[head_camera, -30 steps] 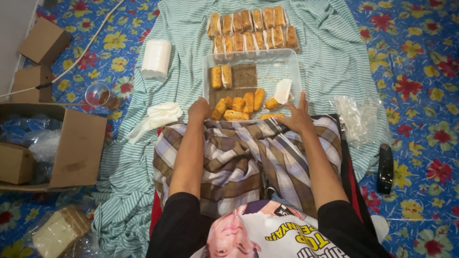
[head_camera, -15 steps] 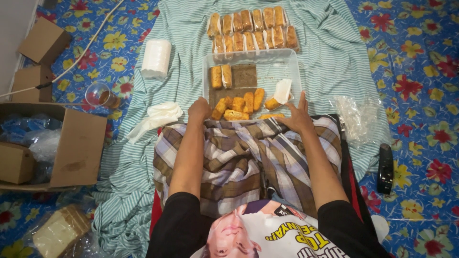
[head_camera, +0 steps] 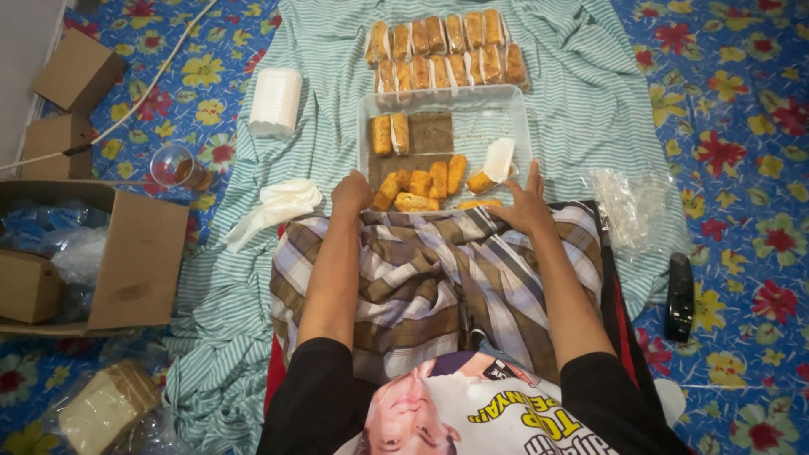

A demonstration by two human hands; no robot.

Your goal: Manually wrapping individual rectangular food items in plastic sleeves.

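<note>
Where both hands [head_camera: 352,192] [head_camera: 524,205] rest, clear tray [head_camera: 445,98] just ahead, breaded rolls [head_camera: 421,181] between.

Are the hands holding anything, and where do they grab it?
Both the left hand and the right hand rest at the near edge of the clear plastic tray of golden fried rolls; whether they grip it cannot be told.

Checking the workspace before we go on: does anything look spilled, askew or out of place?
Nothing spilled. The rolls in the clear tray lie jumbled, unlike the neat wrapped rows beyond. Left hand and right hand rest at the tray's near edge.
</note>
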